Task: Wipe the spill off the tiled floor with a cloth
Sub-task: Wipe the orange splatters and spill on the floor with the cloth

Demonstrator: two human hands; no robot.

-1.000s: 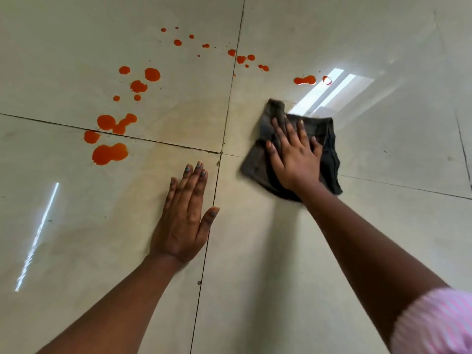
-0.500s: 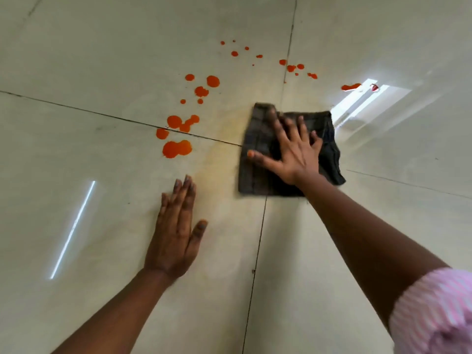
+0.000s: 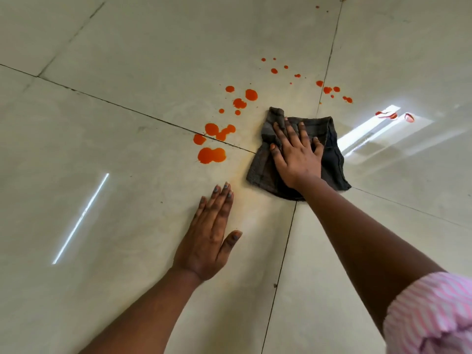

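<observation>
Since the frame half a second back, the cloth has slid a little away from the big orange blobs and bunched at its far left corner; the thumb, then splayed wide, now lies closer in. The left hand has not shifted on the tile.

Right hand: flat on the cloth, fingers extended and slightly spread, pressing down, nothing pinched. Left hand: flat on the tiled floor, fingers together, thumb out, holding nothing; reads as a brace.

Cloth sits over the crossing of the grout lines, just right of the spill. Spill is scattered orange drops and pools running from there toward the far right; most remain unwiped. A faint yellowish smear shows near the cloth.

Handling, judged: cloth is soft, light and limp, folds easily, so flat palm pressure at its centre suits better than an edge pinch. Glossy tile likely lets it glide; the liquid will smear if pressure is uneven.

Writing, labels, brands: none legible. Pink striped sleeve at lower right.
</observation>
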